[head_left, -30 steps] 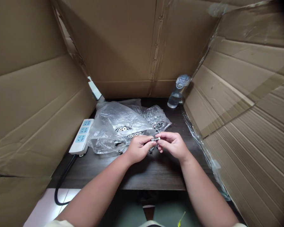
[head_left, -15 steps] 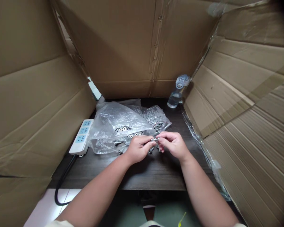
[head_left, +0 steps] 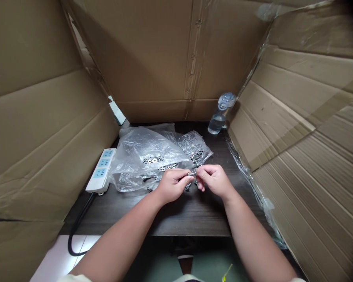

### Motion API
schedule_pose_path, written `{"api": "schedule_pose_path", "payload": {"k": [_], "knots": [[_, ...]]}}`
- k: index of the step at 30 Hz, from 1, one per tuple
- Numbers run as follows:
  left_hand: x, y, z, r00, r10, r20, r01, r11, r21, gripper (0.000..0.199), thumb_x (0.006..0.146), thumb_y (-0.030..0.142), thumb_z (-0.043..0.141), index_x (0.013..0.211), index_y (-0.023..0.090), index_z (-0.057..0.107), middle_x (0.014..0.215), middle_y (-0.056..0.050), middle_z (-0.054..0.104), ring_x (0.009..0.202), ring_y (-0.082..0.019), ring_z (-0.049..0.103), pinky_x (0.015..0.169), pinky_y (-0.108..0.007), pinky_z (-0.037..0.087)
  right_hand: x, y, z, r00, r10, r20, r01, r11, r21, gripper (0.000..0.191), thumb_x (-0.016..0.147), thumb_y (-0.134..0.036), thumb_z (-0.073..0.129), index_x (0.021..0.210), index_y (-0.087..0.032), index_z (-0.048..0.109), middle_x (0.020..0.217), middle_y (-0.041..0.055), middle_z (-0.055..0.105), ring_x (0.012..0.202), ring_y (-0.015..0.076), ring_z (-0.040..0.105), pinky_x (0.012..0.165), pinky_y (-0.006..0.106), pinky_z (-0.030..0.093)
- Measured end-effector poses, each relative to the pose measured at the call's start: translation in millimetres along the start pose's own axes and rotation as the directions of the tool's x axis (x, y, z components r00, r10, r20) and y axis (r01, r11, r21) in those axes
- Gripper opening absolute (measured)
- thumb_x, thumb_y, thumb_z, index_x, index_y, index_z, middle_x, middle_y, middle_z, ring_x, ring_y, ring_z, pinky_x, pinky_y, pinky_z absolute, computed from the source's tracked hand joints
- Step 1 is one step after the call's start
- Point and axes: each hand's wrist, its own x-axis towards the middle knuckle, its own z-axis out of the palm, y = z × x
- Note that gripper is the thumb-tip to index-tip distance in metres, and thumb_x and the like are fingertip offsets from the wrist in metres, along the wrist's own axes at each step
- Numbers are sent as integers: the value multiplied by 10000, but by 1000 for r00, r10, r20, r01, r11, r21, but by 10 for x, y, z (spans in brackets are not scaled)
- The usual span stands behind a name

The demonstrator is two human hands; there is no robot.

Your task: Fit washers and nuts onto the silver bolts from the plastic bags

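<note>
Between thumb and fingers, my left hand (head_left: 173, 183) pinches a small metal bolt (head_left: 191, 174) that points to the right. Closed at the bolt's right end, my right hand (head_left: 214, 179) has its thumb and forefinger on it; whether a nut or washer sits there is too small to tell. Behind my left hand several washers and nuts (head_left: 155, 160) lie on and by a clear plastic bag (head_left: 141, 143). A second clear bag (head_left: 194, 144) holds many bolts, some spilling from its front. More metal fasteners (head_left: 187, 188) lie on the table under my hands, partly hidden.
A white power strip (head_left: 101, 170) with a black cable (head_left: 76, 229) lies at the left of the dark table (head_left: 188, 219). A clear water bottle (head_left: 218, 117) stands at the back right. Cardboard walls (head_left: 141, 51) enclose the back and both sides.
My right hand has shifted very slightly at the bolt's end, its fingers a little more bent. My left hand keeps its grip, and the bags and loose parts have stayed put.
</note>
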Motion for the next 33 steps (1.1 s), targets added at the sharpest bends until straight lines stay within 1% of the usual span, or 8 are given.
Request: {"api": "schedule_pose_path", "payload": {"k": [4, 9, 13, 16, 22, 26, 29, 33], "knots": [[-4, -25, 10, 1000, -20, -23, 20, 1000, 4, 278, 889, 301, 501, 776, 151, 706, 636, -14, 632, 570, -105, 533, 582, -214, 412, 30, 20, 9, 995, 77, -70, -70, 993, 95, 483, 848, -573, 488, 713, -126, 611, 533, 5, 549, 380, 104, 532, 317, 196, 395], [3, -6, -4, 999, -39, -3, 39, 998, -52, 270, 896, 281, 492, 775, 158, 700, 686, -14, 653, 611, -108, 555, 631, -219, 426, -11, -47, -3, 1000, -18, 16, 15, 983, 181, 349, 710, -348, 748, 990, -172, 635, 734, 12, 634, 529, 120, 605, 459, 238, 511], [5, -12, 2, 999, -34, 3, 34, 999, -35, 258, 891, 280, 501, 791, 159, 707, 678, -13, 654, 609, -108, 559, 625, -218, 423, 1, -13, 16, 999, 33, 3, -33, 996, 87, 283, 771, -406, 682, 786, -126, 646, 514, -5, 576, 421, 105, 550, 377, 198, 449], [4, -28, 9, 1000, -23, 1, 23, 1000, 9, 275, 887, 291, 505, 746, 153, 697, 613, 1, 607, 560, -96, 515, 586, -210, 399, 30, 20, 19, 996, 89, -34, -86, 993, 80, 454, 837, -530, 541, 634, -125, 580, 480, -4, 531, 360, 95, 516, 305, 178, 376], [12, -14, -1, 999, -45, 2, 46, 998, -40, 300, 899, 313, 480, 757, 154, 690, 645, -8, 620, 583, -102, 524, 598, -213, 403, 3, -51, -13, 1000, -9, 16, 6, 985, 175, 331, 727, -374, 732, 963, -167, 628, 725, 7, 625, 525, 114, 596, 457, 229, 496], [14, 1, -1, 999, -30, 31, 32, 997, -71, 305, 904, 323, 474, 784, 161, 703, 706, -26, 669, 624, -117, 564, 641, -226, 423, 2, -33, 7, 1000, 12, 16, -13, 998, 62, 276, 764, -409, 686, 772, -138, 638, 552, -5, 581, 465, 108, 553, 431, 213, 459], [10, -9, 6, 999, -31, 25, 32, 999, -39, 319, 902, 335, 475, 778, 157, 710, 667, -24, 654, 597, -112, 544, 628, -227, 418, 26, 7, 20, 996, 83, -30, -82, 996, 26, 450, 833, -532, 542, 621, -136, 571, 482, -12, 516, 394, 98, 514, 348, 190, 392], [11, -20, 5, 999, -50, 12, 50, 998, -44, 312, 900, 326, 474, 780, 150, 703, 649, -18, 629, 584, -109, 527, 599, -218, 407, 20, -11, 7, 999, 37, -3, -36, 992, 120, 317, 796, -462, 633, 854, -151, 623, 650, -6, 581, 468, 96, 556, 397, 198, 440]]}}
